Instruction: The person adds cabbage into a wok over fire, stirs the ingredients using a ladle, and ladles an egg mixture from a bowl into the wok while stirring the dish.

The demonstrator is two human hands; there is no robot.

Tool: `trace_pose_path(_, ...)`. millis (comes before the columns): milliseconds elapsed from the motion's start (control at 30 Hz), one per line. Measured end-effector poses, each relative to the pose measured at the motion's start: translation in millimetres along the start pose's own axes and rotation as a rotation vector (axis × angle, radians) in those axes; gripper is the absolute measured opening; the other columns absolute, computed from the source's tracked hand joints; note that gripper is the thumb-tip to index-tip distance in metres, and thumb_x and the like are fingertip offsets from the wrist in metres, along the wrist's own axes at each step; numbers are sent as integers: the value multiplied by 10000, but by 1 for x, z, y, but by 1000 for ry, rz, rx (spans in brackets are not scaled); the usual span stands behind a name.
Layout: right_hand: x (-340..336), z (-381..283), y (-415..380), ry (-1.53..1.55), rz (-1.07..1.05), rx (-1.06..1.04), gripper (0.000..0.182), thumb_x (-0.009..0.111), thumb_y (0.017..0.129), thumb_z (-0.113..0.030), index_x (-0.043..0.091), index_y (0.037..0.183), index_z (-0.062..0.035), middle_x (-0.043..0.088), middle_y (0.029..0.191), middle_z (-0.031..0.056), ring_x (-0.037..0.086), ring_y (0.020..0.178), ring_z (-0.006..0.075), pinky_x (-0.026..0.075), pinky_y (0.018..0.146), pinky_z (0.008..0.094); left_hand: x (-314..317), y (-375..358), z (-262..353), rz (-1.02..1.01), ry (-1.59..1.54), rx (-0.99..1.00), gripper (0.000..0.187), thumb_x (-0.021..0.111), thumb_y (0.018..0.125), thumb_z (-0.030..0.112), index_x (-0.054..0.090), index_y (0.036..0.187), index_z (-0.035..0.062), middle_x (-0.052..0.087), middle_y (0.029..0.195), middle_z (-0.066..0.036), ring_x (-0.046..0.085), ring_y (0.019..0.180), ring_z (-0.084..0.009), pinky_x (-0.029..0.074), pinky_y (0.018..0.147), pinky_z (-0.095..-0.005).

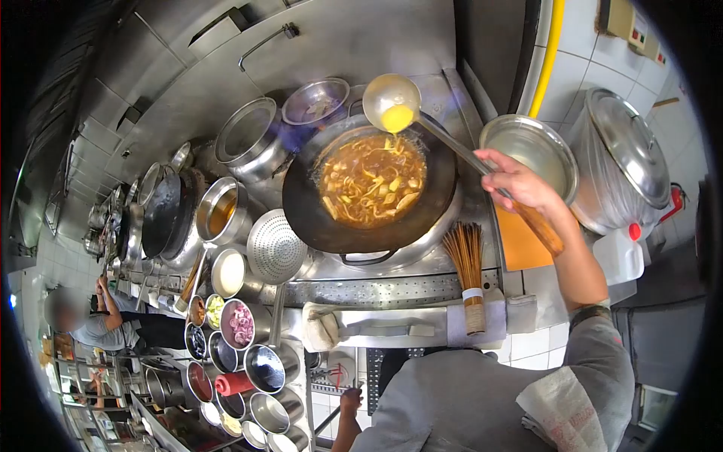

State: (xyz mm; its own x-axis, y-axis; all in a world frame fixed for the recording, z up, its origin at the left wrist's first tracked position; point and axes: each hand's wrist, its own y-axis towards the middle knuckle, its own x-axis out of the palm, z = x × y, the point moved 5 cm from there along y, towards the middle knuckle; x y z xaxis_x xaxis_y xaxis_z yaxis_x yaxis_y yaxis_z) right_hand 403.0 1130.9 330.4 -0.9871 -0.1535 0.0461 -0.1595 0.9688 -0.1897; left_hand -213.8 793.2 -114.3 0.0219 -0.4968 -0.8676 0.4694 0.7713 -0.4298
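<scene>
My right hand [520, 181] is closed around the long handle of a metal ladle [392, 102]. The ladle is tipped over a black wok [301, 218], and yellow liquid [398, 118] like beaten egg runs from its bowl. In the wok, brown soup [373, 181] with strips and pale chunks bubbles. My left hand [350, 399] is low in front of the stove, beside a thin upright rod. Its fingers look curled, but what they hold is too small to make out.
A perforated strainer [276, 245] lies left of the wok, near tubs of chopped ingredients [241, 324]. A bamboo brush [467, 264] lies at the front right. A water basin [527, 135] and lidded pot [625, 151] stand right. Another person [113, 320] works far left.
</scene>
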Motion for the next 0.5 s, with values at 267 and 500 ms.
trace_pose_path(267,14,-13,-68,134,-73,175,525,531,919,-36,361,1416,-28,527,750,28,459,437,86,329,369,231,39,-18,0,-47,-1388,-1105,282,752,756,87,677,1027,105,708,914,-61,692,694,-213,551,615,-352)
trace_pose_path(500,75,10,-11,520,-303,166,448,530,949,-53,414,1381,-32,536,797,27,441,454,63,315,352,224,-62,45,7,70,-55,-136,192,717,784,139,707,972,102,712,1040,-135,689,984,-272,587,766,-358)
